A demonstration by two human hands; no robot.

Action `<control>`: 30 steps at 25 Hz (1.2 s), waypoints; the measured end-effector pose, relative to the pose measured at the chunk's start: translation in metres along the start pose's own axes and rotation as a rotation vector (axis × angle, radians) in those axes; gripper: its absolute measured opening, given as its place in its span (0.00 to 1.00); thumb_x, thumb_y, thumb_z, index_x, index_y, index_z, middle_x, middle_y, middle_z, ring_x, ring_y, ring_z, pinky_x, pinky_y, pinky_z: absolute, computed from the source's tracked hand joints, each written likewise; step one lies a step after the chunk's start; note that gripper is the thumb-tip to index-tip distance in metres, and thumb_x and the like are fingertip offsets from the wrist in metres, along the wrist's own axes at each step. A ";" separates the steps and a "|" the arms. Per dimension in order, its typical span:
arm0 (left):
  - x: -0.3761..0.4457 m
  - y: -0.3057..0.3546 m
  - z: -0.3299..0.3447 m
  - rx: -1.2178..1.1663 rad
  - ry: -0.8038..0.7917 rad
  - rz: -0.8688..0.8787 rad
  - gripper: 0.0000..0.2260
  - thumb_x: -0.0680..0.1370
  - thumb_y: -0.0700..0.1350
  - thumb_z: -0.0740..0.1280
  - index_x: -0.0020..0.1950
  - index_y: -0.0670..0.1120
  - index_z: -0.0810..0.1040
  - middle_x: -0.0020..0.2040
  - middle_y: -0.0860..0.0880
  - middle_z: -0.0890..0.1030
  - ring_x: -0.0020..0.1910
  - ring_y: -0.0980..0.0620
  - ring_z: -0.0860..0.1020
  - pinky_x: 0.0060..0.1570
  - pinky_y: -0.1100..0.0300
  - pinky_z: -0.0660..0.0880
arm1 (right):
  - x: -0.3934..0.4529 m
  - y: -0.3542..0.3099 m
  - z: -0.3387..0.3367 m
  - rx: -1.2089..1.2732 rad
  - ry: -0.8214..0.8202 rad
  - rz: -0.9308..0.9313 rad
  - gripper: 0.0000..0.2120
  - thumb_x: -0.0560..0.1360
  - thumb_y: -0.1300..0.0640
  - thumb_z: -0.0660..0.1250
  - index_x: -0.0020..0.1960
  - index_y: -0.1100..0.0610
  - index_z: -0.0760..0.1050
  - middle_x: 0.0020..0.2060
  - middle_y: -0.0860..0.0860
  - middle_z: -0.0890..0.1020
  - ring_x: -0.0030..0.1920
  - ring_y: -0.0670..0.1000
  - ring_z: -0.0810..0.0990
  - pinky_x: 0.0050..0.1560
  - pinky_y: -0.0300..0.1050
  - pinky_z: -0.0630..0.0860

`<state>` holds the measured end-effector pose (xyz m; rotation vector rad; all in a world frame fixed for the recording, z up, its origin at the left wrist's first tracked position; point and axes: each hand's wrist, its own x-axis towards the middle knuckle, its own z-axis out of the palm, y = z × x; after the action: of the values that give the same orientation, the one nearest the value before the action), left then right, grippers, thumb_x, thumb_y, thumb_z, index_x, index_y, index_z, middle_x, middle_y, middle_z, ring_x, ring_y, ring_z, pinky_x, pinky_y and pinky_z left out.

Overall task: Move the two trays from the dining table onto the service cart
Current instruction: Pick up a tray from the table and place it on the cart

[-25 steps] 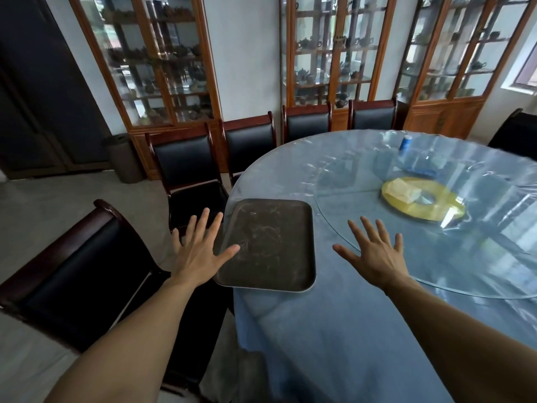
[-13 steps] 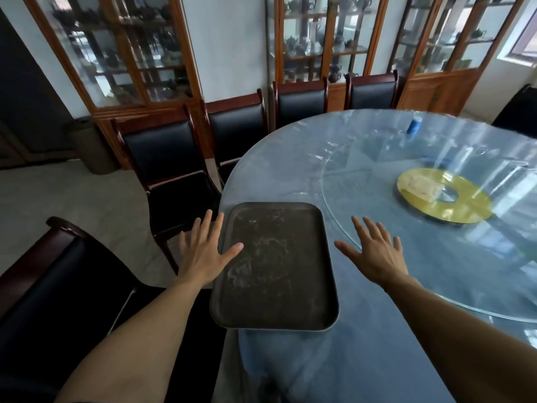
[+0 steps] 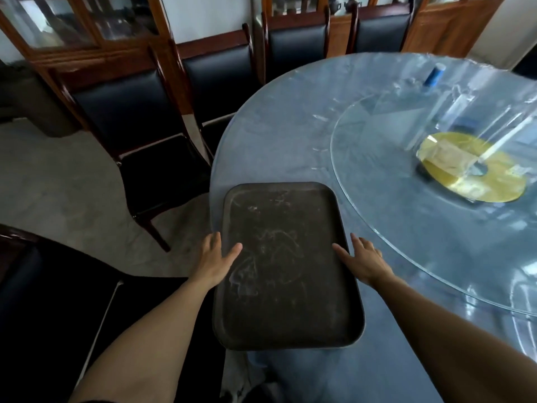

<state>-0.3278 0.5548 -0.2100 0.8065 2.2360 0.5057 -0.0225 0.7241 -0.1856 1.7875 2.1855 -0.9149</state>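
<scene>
Round table [image 3: 290,135] w/ blue cloth: dark tray [image 3: 286,266] (near edge), glass turntable [image 3: 406,228].

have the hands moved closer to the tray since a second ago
Yes. Both were spread clear of the tray; now the left hand and right hand sit at its long edges, thumbs over the rim.

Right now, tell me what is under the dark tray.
The dark tray lies on the blue-covered table, its near end past the table edge. The left hand and right hand are at its sides. Whatever is directly beneath it is hidden.
</scene>
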 end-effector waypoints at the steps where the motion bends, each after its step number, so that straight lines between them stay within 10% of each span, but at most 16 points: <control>1: 0.006 0.001 0.003 -0.028 -0.030 -0.046 0.42 0.76 0.70 0.56 0.82 0.48 0.47 0.82 0.47 0.44 0.80 0.45 0.49 0.74 0.44 0.54 | 0.005 0.000 0.006 0.024 -0.046 0.025 0.43 0.74 0.27 0.52 0.80 0.50 0.48 0.78 0.55 0.56 0.76 0.63 0.57 0.73 0.62 0.59; 10: 0.036 0.013 -0.005 -0.388 -0.222 -0.375 0.55 0.59 0.83 0.52 0.81 0.56 0.52 0.81 0.46 0.54 0.77 0.39 0.58 0.71 0.33 0.60 | 0.040 -0.010 0.026 0.472 -0.171 0.236 0.41 0.76 0.31 0.55 0.80 0.52 0.52 0.76 0.61 0.61 0.74 0.63 0.63 0.74 0.56 0.60; 18: 0.054 0.027 -0.021 -0.502 -0.342 -0.545 0.58 0.53 0.85 0.57 0.76 0.54 0.65 0.72 0.42 0.71 0.70 0.37 0.68 0.65 0.28 0.63 | 0.066 -0.025 0.005 0.638 -0.240 0.427 0.44 0.71 0.24 0.52 0.80 0.44 0.47 0.80 0.56 0.46 0.77 0.65 0.52 0.70 0.75 0.56; 30: 0.048 0.042 -0.044 -0.462 -0.425 -0.551 0.55 0.53 0.85 0.57 0.71 0.52 0.73 0.67 0.43 0.75 0.66 0.38 0.70 0.64 0.27 0.63 | 0.057 -0.022 -0.025 0.796 -0.447 0.564 0.52 0.59 0.17 0.52 0.74 0.47 0.64 0.67 0.56 0.66 0.72 0.65 0.63 0.60 0.84 0.59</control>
<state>-0.3699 0.6127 -0.1803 0.0363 1.7390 0.4936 -0.0521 0.7830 -0.1868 2.0276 0.9972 -1.9275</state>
